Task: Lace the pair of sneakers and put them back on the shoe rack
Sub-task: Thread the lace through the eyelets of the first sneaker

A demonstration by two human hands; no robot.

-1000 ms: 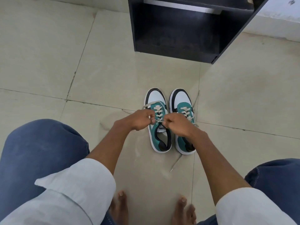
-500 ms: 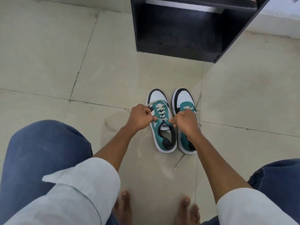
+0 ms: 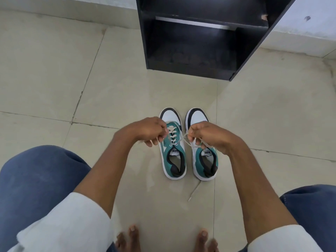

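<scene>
Two teal, white and black sneakers stand side by side on the tiled floor, toes pointing away from me. The left sneaker [image 3: 172,153] has its cream lace [image 3: 171,134] threaded through the eyelets. My left hand [image 3: 149,130] is closed on one end of that lace at the shoe's left side. My right hand [image 3: 205,136] pinches the other end, pulled out to the right over the right sneaker [image 3: 204,160]. The right hand hides that shoe's lacing. A loose lace end [image 3: 193,191] trails on the floor behind the right sneaker.
A black shoe rack [image 3: 190,39] with open shelves stands against the wall beyond the sneakers. My knees in blue jeans [image 3: 40,179] frame both sides, and my bare toes [image 3: 132,237] sit near the bottom edge. A white wall base [image 3: 305,33] runs at the right.
Both hands have moved apart from the middle of the left sneaker, drawing the lace ends outward and taut. The view has tilted, showing more of the rack.
</scene>
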